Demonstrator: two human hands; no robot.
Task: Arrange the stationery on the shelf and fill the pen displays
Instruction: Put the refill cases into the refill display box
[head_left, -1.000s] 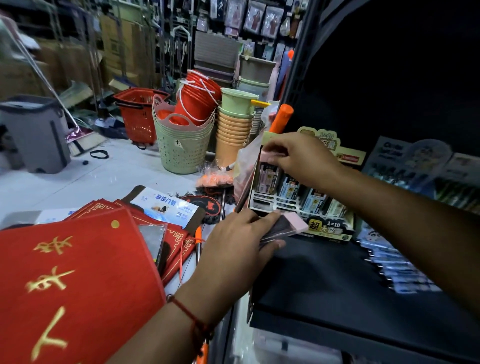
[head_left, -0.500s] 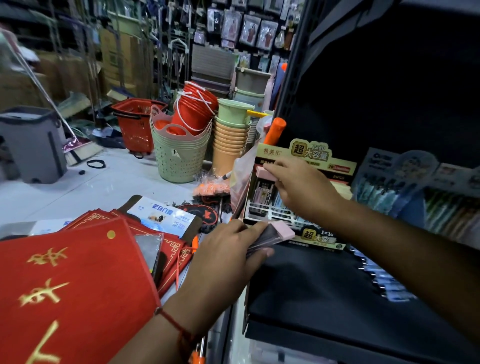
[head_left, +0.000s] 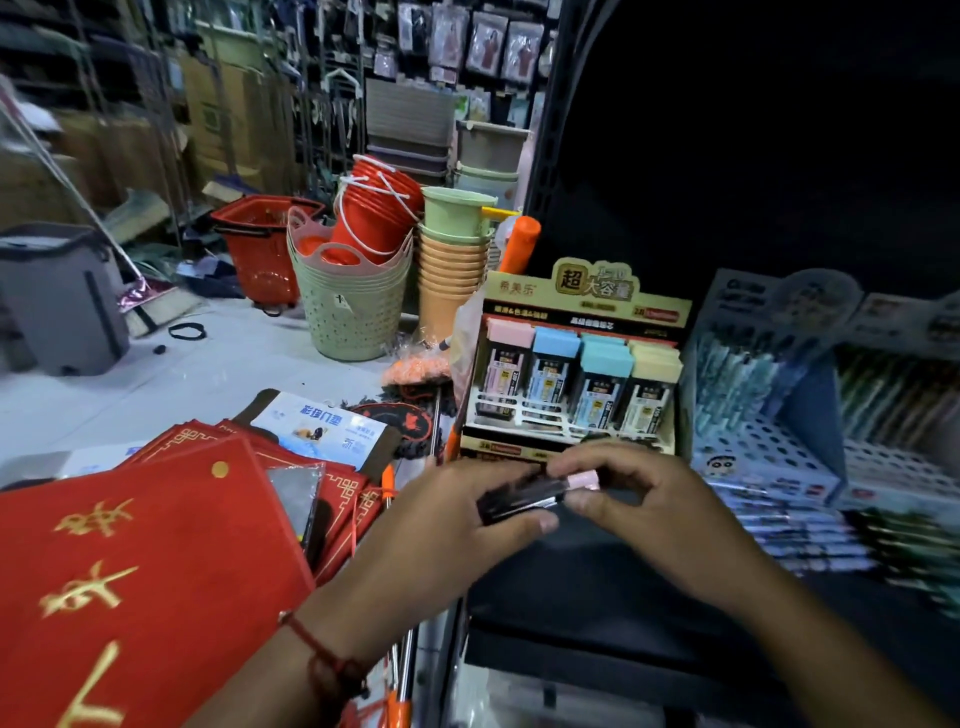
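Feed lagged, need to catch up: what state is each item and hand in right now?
Left hand: grips pink-capped case.
Right hand: pinches the case's pink cap end.
Lead-case display: upright on shelf, back rows filled, front slots empty.
Green baskets: stacked, upright.

I see red cloth banners with gold characters at lower left. On the floor beyond stand stacked green baskets holding red buckets, a red shopping basket, orange cups and a grey bin.
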